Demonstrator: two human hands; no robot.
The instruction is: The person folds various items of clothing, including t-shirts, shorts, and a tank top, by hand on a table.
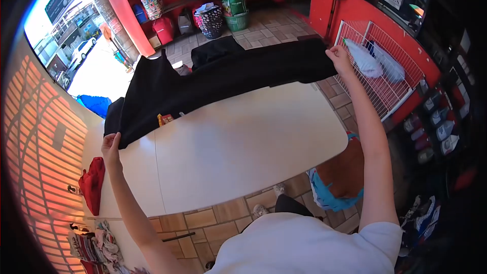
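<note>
- Table (243, 157): white, bare over most of its top; tiled floor beyond its near and far edges.
- Black garment (218, 78): stretched out in the air above the table's far edge, spanning from the left corner to past the right corner; lower hem hangs close to the tabletop, contact cannot be told.
- Wire rack (385, 78): white, off the table's right edge, against the red wall; pale bags lie on it.
- Red cloth (93, 182): on the table's left end, near edge.
- Left hand (110, 147): closed, pinching the garment's left end.
- Right hand (339, 57): closed, gripping the garment's right end.
</note>
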